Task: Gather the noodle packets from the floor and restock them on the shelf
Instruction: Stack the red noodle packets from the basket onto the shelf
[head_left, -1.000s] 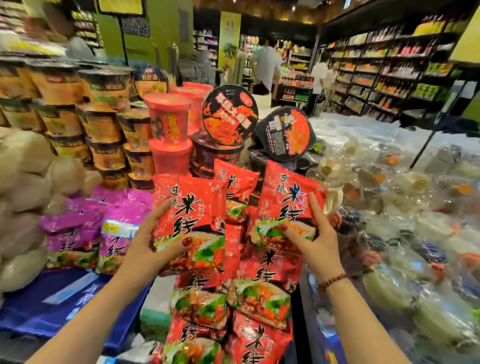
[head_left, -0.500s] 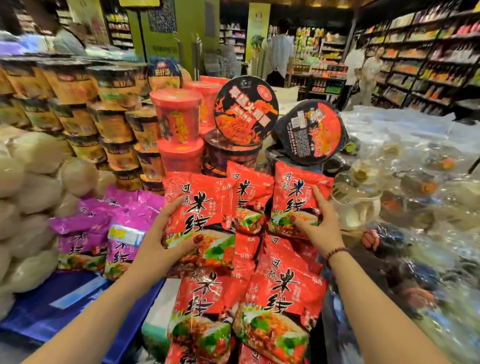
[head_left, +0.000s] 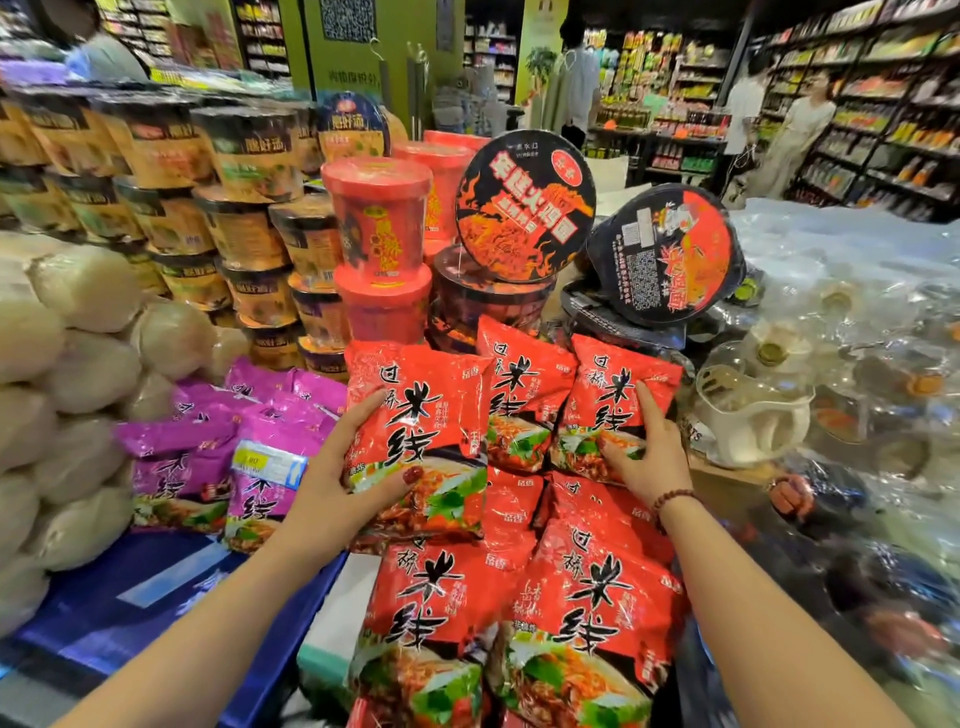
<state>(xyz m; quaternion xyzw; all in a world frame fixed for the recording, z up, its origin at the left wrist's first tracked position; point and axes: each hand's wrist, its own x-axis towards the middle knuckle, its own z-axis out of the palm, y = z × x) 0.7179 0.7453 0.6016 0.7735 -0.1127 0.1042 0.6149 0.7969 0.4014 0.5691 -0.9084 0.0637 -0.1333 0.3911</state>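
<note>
Several red noodle packets with black lettering lie stacked on the display. My left hand (head_left: 332, 478) grips one red packet (head_left: 426, 415) by its left edge, thumb across the front, holding it upright over the pile. My right hand (head_left: 647, 452) lies on another red packet (head_left: 618, 395) at the pile's upper right, fingers spread on its front and thumb at its lower edge. A third red packet (head_left: 524, 395) stands between them. More red packets (head_left: 587, 613) lie lower down, near me.
Purple noodle packets (head_left: 223, 457) lie to the left on a blue surface (head_left: 130, 597). Stacked cup noodles (head_left: 239, 208), red tubs (head_left: 379, 228) and black bowls (head_left: 524, 202) stand behind. Pale bags (head_left: 78, 374) pile at left, clear-wrapped goods (head_left: 831, 389) at right. People stand in the aisle behind.
The view has moved closer and tilted up. Both hands have pushed their red packets up and back against the pile, and the right hand now lies flatter on its packet.
</note>
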